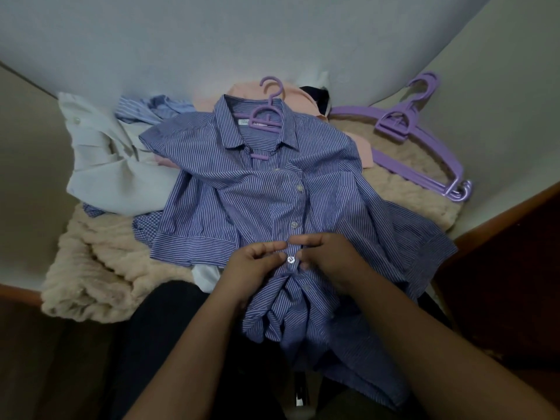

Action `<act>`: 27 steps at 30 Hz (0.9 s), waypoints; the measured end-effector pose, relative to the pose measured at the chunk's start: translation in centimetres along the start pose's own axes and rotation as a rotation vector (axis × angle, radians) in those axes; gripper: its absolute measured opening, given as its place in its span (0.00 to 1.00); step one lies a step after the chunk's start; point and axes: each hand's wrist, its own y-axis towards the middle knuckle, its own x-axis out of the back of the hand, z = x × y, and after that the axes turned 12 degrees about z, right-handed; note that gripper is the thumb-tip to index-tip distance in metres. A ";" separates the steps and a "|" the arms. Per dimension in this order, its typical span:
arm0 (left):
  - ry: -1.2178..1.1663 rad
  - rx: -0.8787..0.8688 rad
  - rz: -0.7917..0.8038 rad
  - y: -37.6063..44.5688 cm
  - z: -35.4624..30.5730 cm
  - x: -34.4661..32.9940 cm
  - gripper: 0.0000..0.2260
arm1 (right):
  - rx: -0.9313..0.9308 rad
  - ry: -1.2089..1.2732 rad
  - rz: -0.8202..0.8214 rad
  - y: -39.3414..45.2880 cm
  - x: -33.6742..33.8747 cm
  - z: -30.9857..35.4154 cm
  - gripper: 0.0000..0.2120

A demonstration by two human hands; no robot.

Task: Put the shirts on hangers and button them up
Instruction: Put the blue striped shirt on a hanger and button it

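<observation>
Pale walls [212, 40] meet in a corner above a fluffy cream blanket [91, 268] strewn with clothes. A blue pinstriped cotton shirt [242, 192] lies flat at its centre on a lilac plastic hanger [266, 113], hem spilling toward the person. A crumpled white shirt [100, 165] sits left, spare hangers [424, 153] right. The left hand [254, 268] and right hand [330, 259] pinch the placket around a small clear button [290, 259].
</observation>
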 end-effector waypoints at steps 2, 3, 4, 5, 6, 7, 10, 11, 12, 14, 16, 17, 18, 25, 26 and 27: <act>0.037 -0.047 0.008 0.1 -1.0 0.5 0.10 | 0.103 -0.098 -0.039 0.2 0.6 0.8 0.14; 0.091 -0.091 0.014 0.4 -1.7 0.7 0.11 | 0.166 -0.151 -0.051 0.4 0.8 1.5 0.14; 0.153 -0.150 0.019 0.7 -2.6 0.9 0.13 | 0.226 -0.193 -0.057 0.7 1.1 2.3 0.14; 0.207 -0.213 0.021 1.1 -3.7 1.1 0.16 | 0.282 -0.224 -0.058 1.1 1.3 3.2 0.15; 0.247 -0.274 0.022 1.5 -4.9 1.3 0.18 | 0.335 -0.247 -0.058 1.5 1.5 4.3 0.16; 0.289 -0.326 0.024 2.0 -6.2 1.5 0.20 | 0.374 -0.272 -0.058 2.1 1.7 5.4 0.17; 0.465 -0.408 0.034 3.4 -9.7 2.5 0.25 | 0.424 -0.373 -0.052 3.8 2.4 8.6 0.18; 0.535 -0.419 0.037 4.0 -10.7 2.9 0.26 | 0.436 -0.423 -0.052 4.4 2.6 9.5 0.18; 0.621 -0.422 0.037 4.6 -11.7 3.4 0.27 | 0.448 -0.474 -0.050 5.1 2.8 10.3 0.18; 0.793 -0.415 0.034 6.1 -13.2 4.3 0.29 | 0.458 -0.543 -0.042 6.3 3.2 11.5 0.19; 0.906 -0.402 0.017 7.8 -14.6 5.1 0.31 | 0.468 -0.568 -0.046 7.7 3.5 12.6 0.19; 0.934 -0.395 0.006 8.7 -15.1 5.6 0.31 | 0.466 -0.577 -0.058 8.4 3.8 13.0 0.19; 0.951 -0.384 -0.002 9.6 -15.5 6.0 0.31 | 0.463 -0.588 -0.072 9.1 4.0 13.4 0.20; 1.088 -0.201 0.030 13.8 -12.8 7.5 0.34 | 0.341 -0.667 -0.056 12.9 4.9 11.7 0.21; 1.069 -0.214 0.019 13.8 -12.2 7.5 0.33 | 0.323 -0.675 -0.045 13.1 4.9 11.1 0.22; 1.028 -0.243 -0.010 13.6 -11.6 7.5 0.31 | 0.314 -0.691 -0.041 13.1 4.9 10.6 0.22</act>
